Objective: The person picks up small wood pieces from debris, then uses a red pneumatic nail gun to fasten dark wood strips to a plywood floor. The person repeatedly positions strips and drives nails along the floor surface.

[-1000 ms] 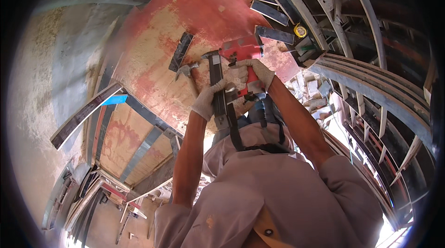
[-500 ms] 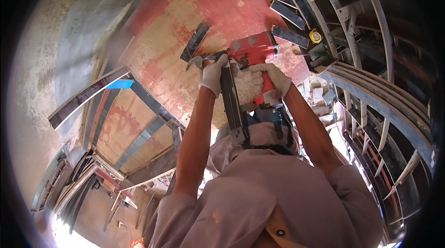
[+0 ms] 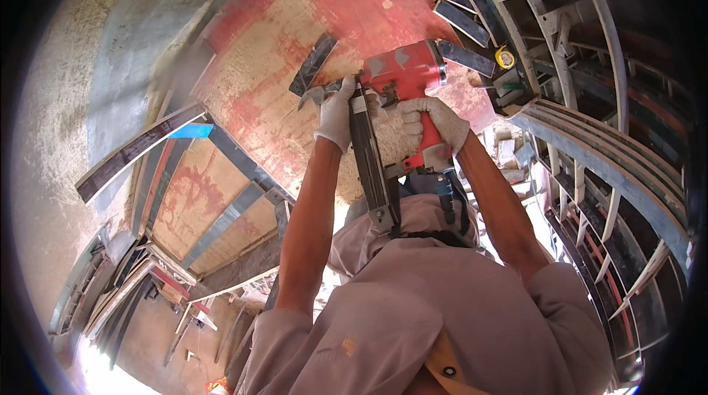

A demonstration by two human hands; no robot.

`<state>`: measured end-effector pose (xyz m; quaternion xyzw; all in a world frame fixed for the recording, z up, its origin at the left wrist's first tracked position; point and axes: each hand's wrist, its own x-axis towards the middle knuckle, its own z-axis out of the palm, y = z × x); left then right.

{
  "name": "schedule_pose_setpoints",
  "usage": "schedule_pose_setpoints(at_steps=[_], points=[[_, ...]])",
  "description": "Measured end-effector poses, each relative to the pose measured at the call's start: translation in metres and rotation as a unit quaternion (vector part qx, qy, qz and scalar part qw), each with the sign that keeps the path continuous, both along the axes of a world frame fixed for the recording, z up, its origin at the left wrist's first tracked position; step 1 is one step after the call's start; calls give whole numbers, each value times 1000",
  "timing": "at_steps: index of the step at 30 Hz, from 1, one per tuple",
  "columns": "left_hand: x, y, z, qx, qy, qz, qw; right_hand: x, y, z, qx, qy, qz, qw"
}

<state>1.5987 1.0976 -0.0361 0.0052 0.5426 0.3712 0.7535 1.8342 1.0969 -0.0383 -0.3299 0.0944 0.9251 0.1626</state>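
A red nail gun (image 3: pixel 402 70) with a long black magazine (image 3: pixel 366 163) is held over a worn, red-stained board surface. My right hand (image 3: pixel 436 123), in a pale knit glove, wraps around its red grip. Gloved too, my left hand (image 3: pixel 336 116) is closed at the upper end of the magazine, its fingers partly hidden. Just beside the left fingers a grey claw hammer head (image 3: pixel 311 95) shows; I cannot tell whether that hand also grips it. A short dark wood piece (image 3: pixel 313 63) lies beyond the hammer.
Several dark wood offcuts (image 3: pixel 463 22) and a yellow tape measure (image 3: pixel 504 57) lie at the far right. Curved wooden frames (image 3: pixel 605 166) are stacked along the right. To the left, a timber frame (image 3: pixel 221 225) with a blue strip (image 3: pixel 192 131) stands near a wall (image 3: pixel 59 122).
The nail gun has shifted slightly away from my body, with both hands keeping their hold. The view has moved a little; the surroundings look the same.
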Motion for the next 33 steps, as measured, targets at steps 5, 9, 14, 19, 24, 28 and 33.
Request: schedule_pose_setpoints(at_steps=[5,9,14,19,24,28,33], points=[[1,-2,-20,22,-5,1,1000,0,2,11,18,-29,4,999],[4,-8,-10,17,-21,-8,1000,3,-4,4,-26,12,-24,999],[8,-23,10,17,-102,9,995,8,-11,-1,-18,13,-45,999],[0,-35,22,58,-162,-12,985,10,-11,-1,-29,26,-52,998],[8,-72,54,-25,-177,-74,981,10,-16,-8,-22,13,-68,997],[19,-73,59,-43,11,-187,981,7,-22,-14,-16,-26,-42,999],[31,-69,56,-113,4,-81,990,12,-27,-25,-16,-13,-46,999]])
